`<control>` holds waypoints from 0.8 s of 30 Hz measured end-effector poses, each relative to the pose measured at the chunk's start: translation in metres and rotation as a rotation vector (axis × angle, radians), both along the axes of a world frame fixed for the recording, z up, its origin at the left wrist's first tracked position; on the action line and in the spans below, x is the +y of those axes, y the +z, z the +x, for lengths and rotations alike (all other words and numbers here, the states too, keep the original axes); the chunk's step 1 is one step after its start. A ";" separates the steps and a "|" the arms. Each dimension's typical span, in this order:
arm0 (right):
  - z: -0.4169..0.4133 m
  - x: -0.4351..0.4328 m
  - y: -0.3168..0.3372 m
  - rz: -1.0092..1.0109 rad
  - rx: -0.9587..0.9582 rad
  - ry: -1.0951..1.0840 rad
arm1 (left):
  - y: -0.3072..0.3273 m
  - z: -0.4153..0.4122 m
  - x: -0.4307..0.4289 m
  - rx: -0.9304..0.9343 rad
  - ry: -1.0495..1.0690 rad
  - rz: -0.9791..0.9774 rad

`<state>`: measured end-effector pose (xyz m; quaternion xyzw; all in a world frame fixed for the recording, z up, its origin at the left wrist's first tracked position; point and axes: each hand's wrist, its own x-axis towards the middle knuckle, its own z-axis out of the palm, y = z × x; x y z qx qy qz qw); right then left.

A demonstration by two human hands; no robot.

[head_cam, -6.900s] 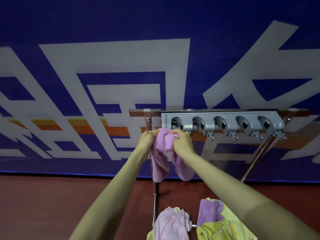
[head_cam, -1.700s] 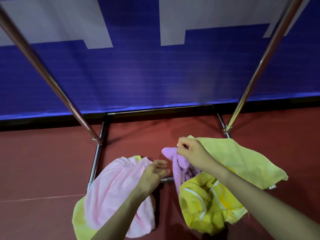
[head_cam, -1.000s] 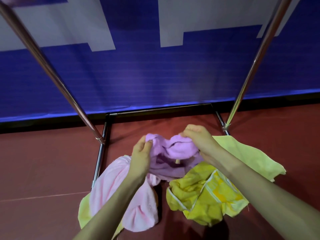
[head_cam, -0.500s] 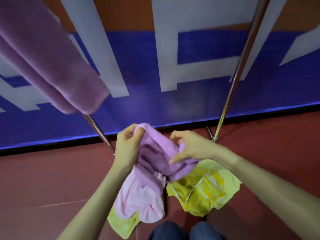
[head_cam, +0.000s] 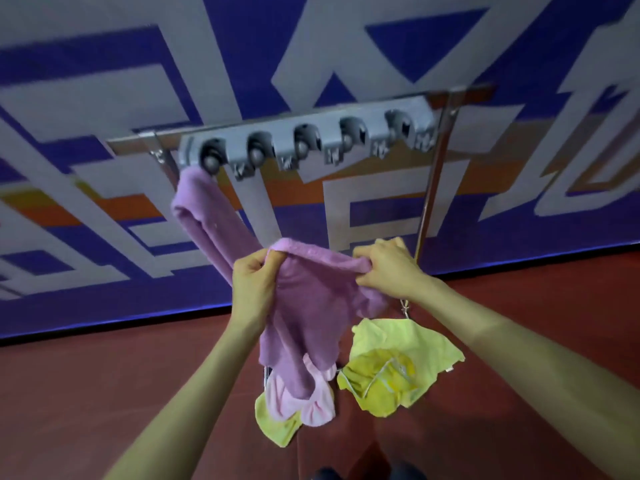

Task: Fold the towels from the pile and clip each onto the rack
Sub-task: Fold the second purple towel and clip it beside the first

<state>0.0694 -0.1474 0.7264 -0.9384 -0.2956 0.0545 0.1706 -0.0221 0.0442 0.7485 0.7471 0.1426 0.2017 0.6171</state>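
I hold a purple towel (head_cam: 311, 306) up by its top edge. My left hand (head_cam: 252, 282) pinches its left corner and my right hand (head_cam: 388, 268) grips its right corner; the cloth hangs down between them. Above, the grey clip rack (head_cam: 304, 136) sits on a metal bar with several clips. Another purple towel (head_cam: 204, 216) hangs folded from the leftmost clip. On the floor below lies the pile: a pink towel (head_cam: 304, 400), a yellow-green towel (head_cam: 277, 424) under it, and yellow towels (head_cam: 394, 365) to the right.
A steel stand post (head_cam: 431, 188) slants down at the right, just behind my right hand. Behind the rack hangs a blue banner with large white shapes (head_cam: 104, 98). The floor (head_cam: 104, 393) is dark red.
The purple towel has been lifted off the pile and spread between both hands. My view has tilted up, bringing the clip rack and the clipped towel into sight.
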 end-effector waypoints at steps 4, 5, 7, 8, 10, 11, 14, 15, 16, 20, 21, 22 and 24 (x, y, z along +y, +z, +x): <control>-0.002 -0.006 0.055 0.056 0.030 0.001 | 0.053 -0.006 0.001 -0.018 0.053 -0.001; -0.002 -0.008 0.063 0.077 0.040 -0.004 | 0.064 -0.008 0.002 -0.019 0.069 -0.007; -0.003 -0.013 0.072 0.111 0.056 -0.015 | 0.078 -0.012 0.007 -0.009 0.115 -0.019; -0.003 -0.017 0.072 0.115 0.054 -0.020 | 0.081 -0.013 0.010 -0.007 0.141 -0.036; -0.005 -0.020 0.074 0.110 0.039 -0.034 | 0.088 -0.018 0.019 0.012 0.219 -0.079; -0.006 -0.021 0.075 0.102 0.038 -0.041 | 0.090 -0.021 0.024 0.038 0.268 -0.110; -0.003 -0.027 0.067 0.094 0.105 -0.079 | 0.090 -0.026 0.040 0.185 0.414 -0.191; -0.003 -0.029 0.064 0.101 0.136 -0.106 | 0.086 -0.028 0.045 0.224 0.445 -0.204; -0.002 -0.032 0.059 0.132 0.180 -0.139 | 0.082 -0.030 0.051 0.248 0.464 -0.205; -0.003 -0.038 0.045 0.449 0.433 -0.324 | 0.060 -0.043 0.066 0.323 0.488 -0.132; -0.003 -0.038 0.045 0.554 0.494 -0.367 | 0.054 -0.046 0.068 0.340 0.480 -0.113; -0.002 -0.038 0.048 0.651 0.541 -0.397 | 0.049 -0.049 0.070 0.352 0.473 -0.094; -0.002 -0.036 0.058 0.807 0.630 -0.413 | 0.039 -0.053 0.073 0.352 0.452 -0.064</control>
